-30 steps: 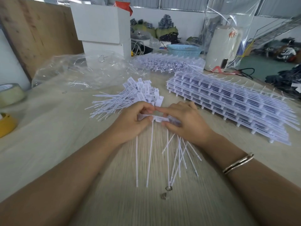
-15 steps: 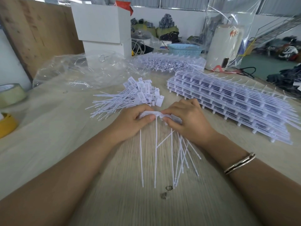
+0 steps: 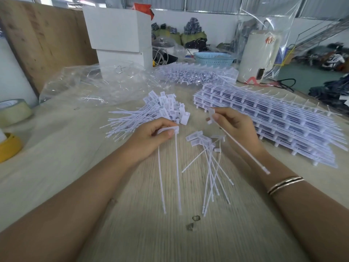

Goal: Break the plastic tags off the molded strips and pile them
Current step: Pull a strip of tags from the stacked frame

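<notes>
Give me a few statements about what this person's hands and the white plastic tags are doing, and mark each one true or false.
1. The right hand pinches a single tag. True.
2. The left hand is empty. False: it grips a strip piece with two tails hanging down.
3. A pile of tags lies beyond the left hand. True.
4. The stacked molded strips lie left of the hands. False: they lie on the right.
5. A bracelet circles the right wrist. True.

Tag pile [image 3: 151,114] at frame centre; stacked strips [image 3: 273,120] right of it; loose tags [image 3: 209,157] below, between both hands.
</notes>
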